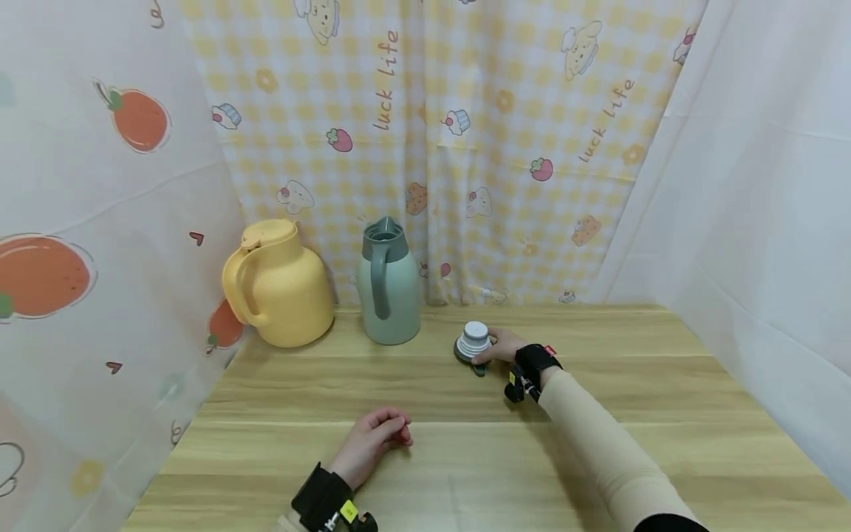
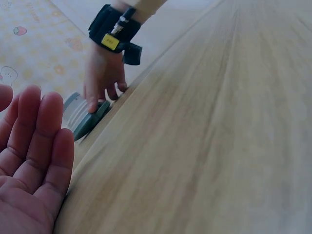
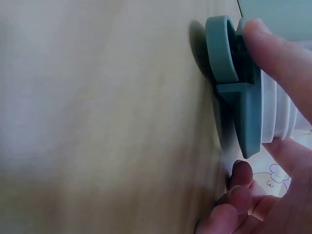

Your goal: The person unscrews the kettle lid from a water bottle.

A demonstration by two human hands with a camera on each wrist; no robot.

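A green lid with a white ribbed plug lies upside down on the wooden table, to the right of an open sage-green jug. My right hand holds the lid by its rim. In the right wrist view, one finger lies on the green lid and the thumb comes under its tab. The left wrist view shows the right hand's fingertips on the lid. My left hand rests loosely curled on the table near the front and holds nothing.
A yellow jug with its lid on stands at the back left, beside the green jug. Printed curtains close off the back and left, and a white sheet hangs on the right. Bare tabletop lies between my hands.
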